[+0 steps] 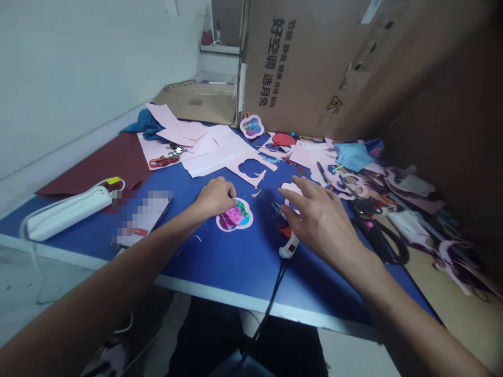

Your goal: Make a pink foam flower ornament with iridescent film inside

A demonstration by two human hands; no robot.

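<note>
My left hand [217,196] is closed, with its thumb and fingertips at the upper edge of a flower-shaped piece [236,215]. That piece has a pale pink rim and a shiny pink, purple and teal middle, and it lies on the blue tabletop [231,262]. To the right, my right hand [320,213] hovers open, its fingers spread. Below its thumb lies a white glue gun [290,247] with an orange trigger, partly hidden by the hand. Behind the fingers a pale pink flower-shaped cutout [288,187] shows in part.
Pink paper sheets [214,149] and keys [176,152] lie farther back. A phone [145,217] and white power strip [70,212] are at left. Scraps and black-handled scissors [383,241] crowd the right. A finished-looking flower piece [252,126] leans against a cardboard box [306,68].
</note>
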